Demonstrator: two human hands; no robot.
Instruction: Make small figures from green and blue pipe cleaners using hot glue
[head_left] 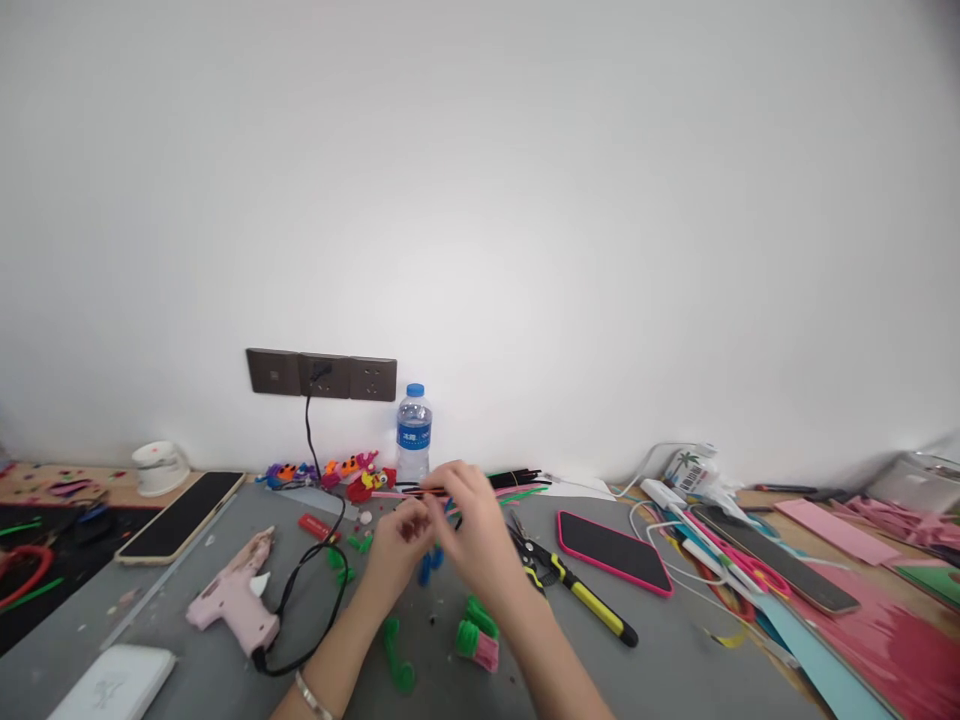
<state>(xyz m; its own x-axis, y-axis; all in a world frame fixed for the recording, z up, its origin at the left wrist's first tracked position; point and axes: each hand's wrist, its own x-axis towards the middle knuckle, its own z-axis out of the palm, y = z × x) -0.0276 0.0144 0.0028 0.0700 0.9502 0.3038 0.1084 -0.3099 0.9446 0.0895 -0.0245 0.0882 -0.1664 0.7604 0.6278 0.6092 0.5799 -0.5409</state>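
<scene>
My left hand (399, 545) and my right hand (466, 525) meet above the grey mat, fingertips pinched together. A fuzzy blue pipe cleaner (430, 566) shows between and below the fingers; its upper part is hidden by them. Under my wrists lie a curled green pipe cleaner piece (397, 655) and a coiled green and pink pipe cleaner piece (478, 640). Small green bits (341, 565) sit left of my left hand. To the right of my right hand are yellow-and-black pliers (592, 605), their jaws partly behind my wrist.
A pink glue gun (238, 600) with a black cord lies left. A water bottle (414, 440) stands against the wall beside small colourful pipe cleaner figures (367, 482). Phones lie on both sides, one with a pink case (613, 552). Cables and coloured sheets (877, 620) crowd the right.
</scene>
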